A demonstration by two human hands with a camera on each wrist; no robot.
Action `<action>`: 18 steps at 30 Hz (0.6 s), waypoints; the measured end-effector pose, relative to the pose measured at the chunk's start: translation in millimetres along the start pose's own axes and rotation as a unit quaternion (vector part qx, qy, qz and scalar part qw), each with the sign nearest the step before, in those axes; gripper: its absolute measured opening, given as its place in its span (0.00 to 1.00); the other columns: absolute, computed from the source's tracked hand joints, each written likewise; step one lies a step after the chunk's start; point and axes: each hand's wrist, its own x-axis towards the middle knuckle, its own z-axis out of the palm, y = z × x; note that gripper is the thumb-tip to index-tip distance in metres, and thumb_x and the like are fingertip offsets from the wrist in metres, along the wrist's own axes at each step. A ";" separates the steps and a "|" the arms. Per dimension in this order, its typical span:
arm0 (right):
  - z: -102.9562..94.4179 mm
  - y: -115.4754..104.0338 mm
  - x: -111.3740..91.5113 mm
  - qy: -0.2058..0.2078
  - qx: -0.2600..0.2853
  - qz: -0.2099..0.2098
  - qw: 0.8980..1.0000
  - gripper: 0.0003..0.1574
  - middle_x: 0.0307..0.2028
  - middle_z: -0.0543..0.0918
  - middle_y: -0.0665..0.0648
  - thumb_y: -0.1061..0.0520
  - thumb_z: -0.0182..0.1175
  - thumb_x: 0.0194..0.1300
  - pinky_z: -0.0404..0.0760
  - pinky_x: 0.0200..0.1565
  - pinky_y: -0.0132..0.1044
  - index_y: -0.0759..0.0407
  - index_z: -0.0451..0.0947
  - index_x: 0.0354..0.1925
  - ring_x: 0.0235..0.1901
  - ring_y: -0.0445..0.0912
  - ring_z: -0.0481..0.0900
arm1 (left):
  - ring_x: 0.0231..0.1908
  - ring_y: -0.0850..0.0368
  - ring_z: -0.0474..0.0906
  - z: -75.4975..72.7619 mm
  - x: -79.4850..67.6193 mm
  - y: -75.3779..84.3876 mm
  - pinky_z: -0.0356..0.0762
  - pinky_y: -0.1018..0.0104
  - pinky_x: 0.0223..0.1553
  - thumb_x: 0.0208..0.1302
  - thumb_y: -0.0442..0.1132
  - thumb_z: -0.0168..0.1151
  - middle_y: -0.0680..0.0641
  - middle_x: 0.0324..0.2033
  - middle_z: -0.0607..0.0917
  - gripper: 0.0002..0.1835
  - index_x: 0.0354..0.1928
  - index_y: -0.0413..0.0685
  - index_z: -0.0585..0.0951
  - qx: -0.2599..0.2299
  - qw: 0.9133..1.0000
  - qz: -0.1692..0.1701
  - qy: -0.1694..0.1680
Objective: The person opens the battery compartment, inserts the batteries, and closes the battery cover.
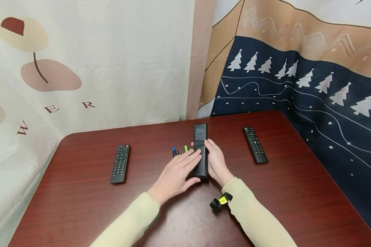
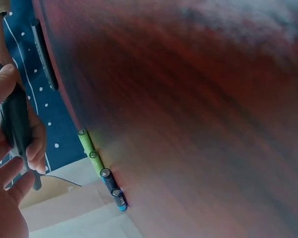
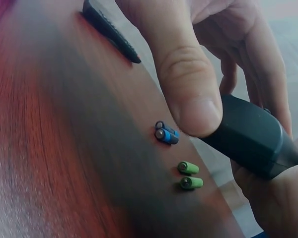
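Observation:
A black remote control (image 1: pixel 201 168) is held back side up, a printed label at its far end. My right hand (image 1: pixel 217 163) grips it from the right, fingers around its underside, as the left wrist view shows. Across its back lie the nearly straight fingers of my left hand (image 1: pixel 176 173), with the thumb by the near end; in the right wrist view that thumb (image 3: pixel 193 99) looms large beside the remote. Beyond the hands, two green batteries (image 3: pixel 189 167) and two blue-and-black batteries (image 3: pixel 168 136) lie on the table, partly hidden by my left hand in the head view.
A second black remote (image 1: pixel 120 164) lies buttons up on the left of the dark red table (image 1: pixel 80 199). Another remote (image 1: pixel 255 145) lies on the right. Printed curtains (image 1: pixel 126 68) hang behind the table and along its right side. A black wrist strap (image 1: pixel 221 202) hangs at my right cuff.

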 end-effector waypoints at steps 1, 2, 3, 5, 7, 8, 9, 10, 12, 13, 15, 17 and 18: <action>-1.0 -0.3 0.0 -0.001 -0.005 0.002 1.000 0.31 0.69 0.68 0.76 0.51 0.35 0.85 0.82 0.52 0.35 0.63 0.55 0.77 0.64 0.63 0.71 | 0.72 0.47 0.69 0.3 0.0 -0.2 0.71 0.49 0.68 0.64 0.53 0.73 0.47 0.73 0.73 0.38 0.71 0.43 0.74 -0.002 1.000 0.001 0.001; -1.6 -0.4 0.1 -0.001 -0.006 0.003 1.000 0.31 0.70 0.67 0.76 0.51 0.35 0.85 0.82 0.52 0.35 0.63 0.55 0.77 0.65 0.64 0.71 | 0.72 0.47 0.69 0.6 -0.2 -0.4 0.71 0.49 0.69 0.64 0.53 0.73 0.47 0.73 0.73 0.38 0.72 0.43 0.74 -0.003 1.000 0.002 0.002; -2.3 -0.5 0.3 -0.001 -0.007 0.004 1.000 0.32 0.70 0.67 0.77 0.51 0.35 0.85 0.82 0.53 0.35 0.63 0.54 0.78 0.66 0.65 0.70 | 0.72 0.47 0.69 0.7 -0.2 -0.5 0.71 0.49 0.69 0.65 0.53 0.72 0.47 0.73 0.73 0.38 0.72 0.43 0.74 -0.003 1.000 0.003 0.002; -3.2 -0.8 0.7 0.002 -0.007 0.008 1.000 0.32 0.70 0.67 0.76 0.52 0.35 0.85 0.81 0.54 0.35 0.63 0.52 0.78 0.68 0.66 0.67 | 0.72 0.47 0.69 0.8 0.0 -1.0 0.71 0.49 0.69 0.66 0.53 0.71 0.47 0.73 0.73 0.37 0.72 0.43 0.74 -0.003 1.000 0.005 0.002; -3.6 -1.4 0.8 0.003 -0.011 0.009 1.000 0.32 0.70 0.67 0.76 0.52 0.35 0.84 0.81 0.54 0.34 0.63 0.51 0.79 0.70 0.66 0.67 | 0.72 0.47 0.69 0.7 -0.1 -1.4 0.71 0.49 0.69 0.67 0.53 0.70 0.47 0.73 0.73 0.36 0.72 0.44 0.74 -0.001 1.000 0.006 0.000; -3.7 -1.6 0.9 0.005 -0.012 0.010 1.000 0.32 0.71 0.67 0.76 0.53 0.35 0.84 0.80 0.55 0.34 0.63 0.51 0.79 0.70 0.66 0.66 | 0.72 0.47 0.69 0.5 -0.3 -1.7 0.70 0.49 0.69 0.67 0.53 0.70 0.47 0.73 0.73 0.36 0.72 0.44 0.74 0.000 1.000 0.005 -0.002; -3.8 -2.0 0.9 0.004 -0.015 0.010 1.000 0.32 0.70 0.67 0.76 0.53 0.35 0.84 0.80 0.55 0.34 0.63 0.51 0.79 0.70 0.66 0.66 | 0.72 0.48 0.69 0.3 -0.5 -2.0 0.70 0.49 0.69 0.68 0.53 0.70 0.47 0.73 0.73 0.36 0.72 0.44 0.74 0.002 1.000 0.005 -0.003; -3.9 -2.4 0.9 0.004 -0.021 0.010 1.000 0.32 0.70 0.68 0.76 0.54 0.35 0.84 0.80 0.55 0.34 0.64 0.52 0.78 0.70 0.65 0.66 | 0.72 0.48 0.68 0.1 -1.0 -2.3 0.70 0.49 0.69 0.68 0.52 0.69 0.47 0.73 0.72 0.35 0.72 0.44 0.74 0.004 1.000 0.003 -0.004; -3.9 -3.5 1.0 0.004 -0.034 0.008 0.999 0.31 0.70 0.68 0.76 0.54 0.35 0.83 0.80 0.54 0.34 0.64 0.55 0.77 0.69 0.64 0.68 | 0.73 0.48 0.68 -0.7 -2.4 -2.9 0.70 0.50 0.70 0.68 0.52 0.69 0.47 0.73 0.72 0.35 0.72 0.43 0.74 0.005 1.000 -0.004 -0.007; -4.0 -4.1 1.0 0.005 -0.038 0.009 0.999 0.30 0.69 0.69 0.76 0.55 0.35 0.83 0.80 0.53 0.35 0.64 0.56 0.76 0.68 0.63 0.70 | 0.73 0.48 0.68 -1.1 -3.0 -3.1 0.69 0.50 0.70 0.69 0.52 0.68 0.47 0.73 0.72 0.35 0.72 0.43 0.73 0.005 1.000 -0.008 -0.009; -4.6 -5.3 0.9 0.007 -0.049 0.009 0.999 0.29 0.69 0.70 0.76 0.55 0.35 0.83 0.81 0.52 0.36 0.65 0.59 0.75 0.63 0.58 0.75 | 0.73 0.48 0.68 -2.1 -5.0 -3.8 0.69 0.50 0.70 0.69 0.52 0.68 0.46 0.74 0.72 0.35 0.72 0.43 0.73 0.004 1.000 -0.019 -0.013; -5.8 -6.4 0.7 0.010 -0.060 0.008 0.998 0.29 0.68 0.70 0.76 0.55 0.35 0.82 0.82 0.52 0.37 0.64 0.60 0.74 0.57 0.53 0.80 | 0.73 0.47 0.68 -3.1 -6.9 -4.8 0.69 0.50 0.71 0.69 0.52 0.68 0.46 0.74 0.72 0.35 0.73 0.43 0.73 0.003 0.999 -0.031 -0.017; -6.6 -6.8 0.5 0.010 -0.061 0.008 0.998 0.29 0.68 0.70 0.76 0.55 0.35 0.83 0.82 0.53 0.39 0.63 0.60 0.74 0.55 0.51 0.81 | 0.72 0.46 0.68 -3.5 -8.0 -5.6 0.69 0.50 0.70 0.69 0.52 0.68 0.46 0.73 0.72 0.35 0.73 0.43 0.73 0.002 0.999 -0.036 -0.017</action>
